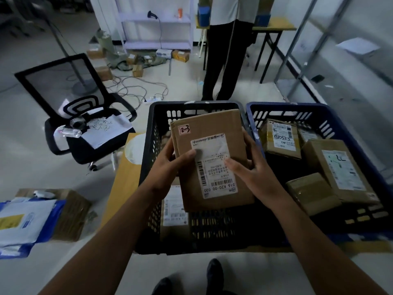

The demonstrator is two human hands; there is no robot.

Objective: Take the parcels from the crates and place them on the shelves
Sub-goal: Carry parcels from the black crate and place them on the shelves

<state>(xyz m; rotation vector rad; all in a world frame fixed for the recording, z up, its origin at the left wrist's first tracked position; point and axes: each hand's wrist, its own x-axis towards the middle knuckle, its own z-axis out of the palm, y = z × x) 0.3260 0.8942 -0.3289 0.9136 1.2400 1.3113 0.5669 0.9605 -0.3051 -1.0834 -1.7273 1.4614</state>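
A flat brown cardboard parcel (212, 133) with a white shipping label and a small tag marked "2-3" is held above the black crate (153, 133). My left hand (170, 165) grips its left edge, thumb on the label. My right hand (251, 167) grips its right edge, thumb on the label too. Another labelled parcel (173, 209) lies at the bottom of the black crate. The blue crate (348, 116) to the right holds several brown parcels (338, 169). White shelves (157, 22) stand at the far wall.
A black mesh office chair (72, 116) with papers and a bottle stands left. A person in dark trousers (225, 60) stands behind the crates. Cables and small boxes litter the floor beyond. Mailers on a box (32, 218) lie lower left. A glass partition (340, 50) is on the right.
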